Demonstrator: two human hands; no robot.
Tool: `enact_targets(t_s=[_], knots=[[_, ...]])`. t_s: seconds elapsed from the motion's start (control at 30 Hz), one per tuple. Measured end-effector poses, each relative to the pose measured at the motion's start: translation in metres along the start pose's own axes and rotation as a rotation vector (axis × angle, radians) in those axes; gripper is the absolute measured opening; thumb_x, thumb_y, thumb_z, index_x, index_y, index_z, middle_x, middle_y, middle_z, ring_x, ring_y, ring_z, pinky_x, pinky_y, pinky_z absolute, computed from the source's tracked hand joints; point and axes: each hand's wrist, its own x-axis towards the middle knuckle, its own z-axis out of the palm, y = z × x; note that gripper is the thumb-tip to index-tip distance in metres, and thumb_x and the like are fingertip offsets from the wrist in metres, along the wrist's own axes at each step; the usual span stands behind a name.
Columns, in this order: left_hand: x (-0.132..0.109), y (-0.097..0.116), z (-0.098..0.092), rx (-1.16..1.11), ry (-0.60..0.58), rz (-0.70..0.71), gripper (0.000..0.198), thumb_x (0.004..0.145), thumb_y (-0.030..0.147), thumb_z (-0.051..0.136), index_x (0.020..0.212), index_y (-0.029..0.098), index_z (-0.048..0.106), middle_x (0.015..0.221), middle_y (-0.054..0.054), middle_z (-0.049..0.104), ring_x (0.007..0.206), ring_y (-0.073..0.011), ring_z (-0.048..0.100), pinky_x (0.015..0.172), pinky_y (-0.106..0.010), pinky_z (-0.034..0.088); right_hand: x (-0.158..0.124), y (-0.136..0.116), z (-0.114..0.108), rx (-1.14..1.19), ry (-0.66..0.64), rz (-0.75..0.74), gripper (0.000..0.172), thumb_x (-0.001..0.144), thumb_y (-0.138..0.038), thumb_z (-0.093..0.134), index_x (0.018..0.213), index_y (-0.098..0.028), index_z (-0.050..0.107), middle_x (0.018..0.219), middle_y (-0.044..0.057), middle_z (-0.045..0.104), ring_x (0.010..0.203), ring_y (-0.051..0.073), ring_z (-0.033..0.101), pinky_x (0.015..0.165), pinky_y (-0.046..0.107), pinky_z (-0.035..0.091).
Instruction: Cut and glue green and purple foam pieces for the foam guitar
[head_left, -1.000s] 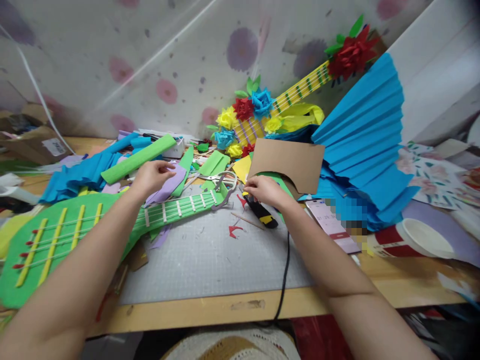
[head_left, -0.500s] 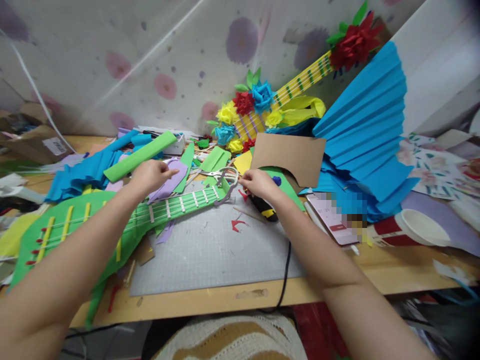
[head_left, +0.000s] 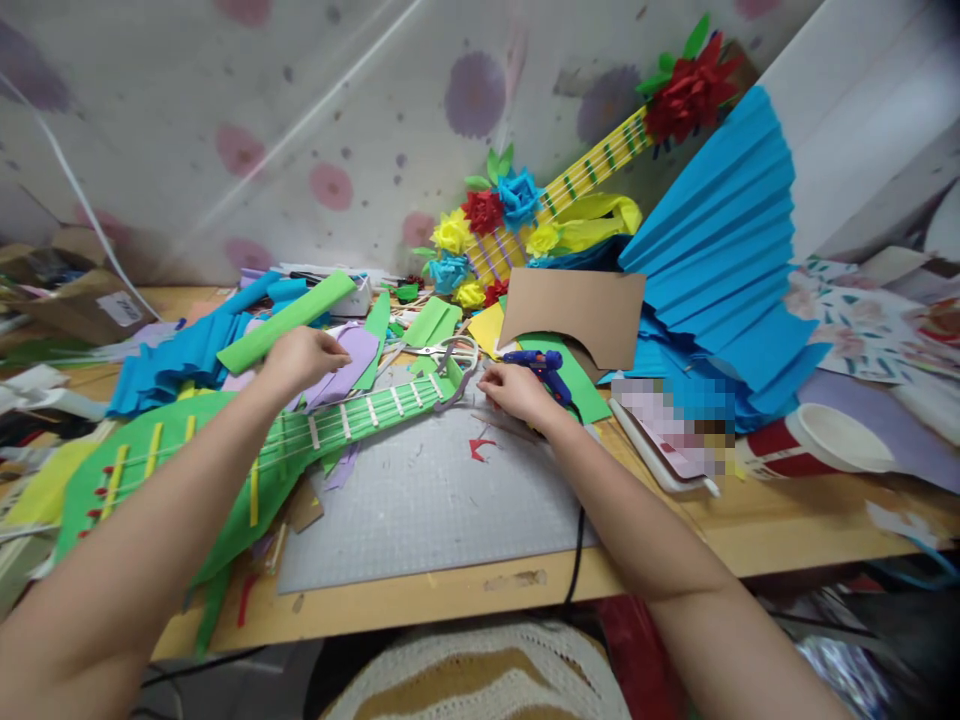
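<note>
My left hand [head_left: 304, 358] is closed in a pinch above a purple paper piece [head_left: 352, 355]; whatever is between its fingertips is too small to make out. My right hand [head_left: 517, 395] hovers low over the grey cutting mat [head_left: 420, 530], its fingers pressed together with any held thing hidden. Just behind it lies a blue glue gun [head_left: 549, 372], partly covered by the hand. A green paper guitar [head_left: 277, 470] with white strings and yellow strips lies under my left arm, its neck pointing between my hands. Scissors [head_left: 461, 352] rest at the neck's tip.
Red scraps [head_left: 480, 450] lie on the mat. Behind stand brown cardboard [head_left: 574, 305], a yellow flowered paper guitar [head_left: 592, 170] and a pleated blue paper fan [head_left: 720, 210]. At right are a phone [head_left: 660, 425] and a paper cup [head_left: 814, 445]. A black cord [head_left: 577, 560] crosses the table edge.
My right hand has moved down, uncovering the glue gun behind it. The red scrap beside its fingers no longer shows. My left hand stays pinched near the purple paper; the view has shifted slightly.
</note>
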Motion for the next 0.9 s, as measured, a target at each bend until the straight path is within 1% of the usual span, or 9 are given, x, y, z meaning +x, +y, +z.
enact_targets(t_s=[0.1,0.2,0.3,0.4,0.47,0.53,0.67,0.8,0.9], knots=[[-0.001,0.025,0.014,-0.008,0.061,0.095,0.039,0.066,0.055,0.063,0.076,0.018,0.066,0.075,-0.005,0.067,0.070,-0.0212,0.060,0.058,-0.029,0.038,-0.002,0.005,-0.005,0.056,0.009,-0.017,0.015,0.082,-0.027,0.051,0.075,-0.018,0.060,0.060,0.000,0.063,0.052,0.011,0.054,0.054,0.022,0.035],[-0.001,0.035,0.029,0.009,-0.073,0.223,0.071,0.051,0.068,0.066,0.099,0.015,0.061,0.093,-0.011,0.067,0.085,-0.0287,0.062,0.065,-0.032,0.044,-0.007,0.012,-0.007,0.080,0.012,-0.003,0.015,0.082,-0.028,0.050,0.077,-0.018,0.060,0.060,0.000,0.063,0.049,0.010,0.053,0.051,0.021,0.035],[-0.005,0.034,0.046,-0.043,-0.189,0.370,0.098,0.045,0.066,0.071,0.125,0.015,0.046,0.121,-0.016,0.057,0.108,-0.0331,0.056,0.082,-0.036,0.045,-0.011,0.015,-0.002,0.065,-0.001,0.019,0.014,0.082,-0.028,0.051,0.078,-0.017,0.060,0.060,0.000,0.063,0.051,0.010,0.054,0.052,0.021,0.036],[-0.014,0.036,0.064,-0.074,-0.076,0.408,0.113,0.046,0.057,0.076,0.137,0.011,0.028,0.135,-0.022,0.044,0.123,-0.0354,0.044,0.095,-0.039,0.039,-0.011,0.013,0.010,0.057,-0.019,0.030,0.012,0.080,-0.025,0.052,0.076,-0.017,0.060,0.061,0.000,0.063,0.054,0.011,0.055,0.055,0.021,0.037],[-0.018,0.040,0.076,-0.072,-0.016,0.395,0.116,0.047,0.052,0.078,0.139,0.010,0.021,0.137,-0.023,0.042,0.125,-0.0353,0.042,0.098,-0.039,0.038,-0.009,0.010,0.018,0.078,-0.036,0.030,0.012,0.080,-0.025,0.052,0.077,-0.017,0.060,0.061,-0.001,0.062,0.054,0.010,0.055,0.056,0.021,0.037],[-0.021,0.045,0.086,-0.078,-0.001,0.384,0.114,0.050,0.048,0.078,0.140,0.010,0.018,0.133,-0.022,0.046,0.124,-0.0333,0.045,0.097,-0.038,0.039,-0.005,0.009,0.023,0.092,-0.039,0.020,0.013,0.080,-0.025,0.051,0.078,-0.017,0.061,0.062,-0.001,0.062,0.055,0.010,0.055,0.056,0.021,0.037],[-0.022,0.050,0.100,-0.060,0.022,0.327,0.104,0.057,0.043,0.076,0.139,0.014,0.019,0.125,-0.016,0.054,0.117,-0.0300,0.051,0.091,-0.036,0.043,-0.001,0.010,0.025,0.069,-0.015,-0.006,0.013,0.078,-0.024,0.052,0.079,-0.016,0.064,0.068,0.001,0.065,0.063,0.012,0.057,0.059,0.022,0.037],[-0.025,0.053,0.100,-0.017,0.044,0.277,0.084,0.064,0.042,0.070,0.133,0.018,0.029,0.121,-0.013,0.058,0.109,-0.0289,0.057,0.083,-0.035,0.046,-0.001,0.009,0.019,0.036,-0.013,-0.039,0.013,0.079,-0.023,0.053,0.078,-0.016,0.064,0.071,0.002,0.065,0.067,0.013,0.057,0.061,0.023,0.036],[-0.023,0.053,0.090,-0.001,0.055,0.232,0.080,0.068,0.047,0.066,0.132,0.017,0.030,0.120,-0.013,0.059,0.105,-0.0297,0.059,0.078,-0.034,0.047,-0.004,0.006,0.016,0.017,-0.036,-0.050,0.012,0.079,-0.023,0.053,0.079,-0.016,0.063,0.072,0.002,0.066,0.067,0.013,0.057,0.060,0.022,0.036]])
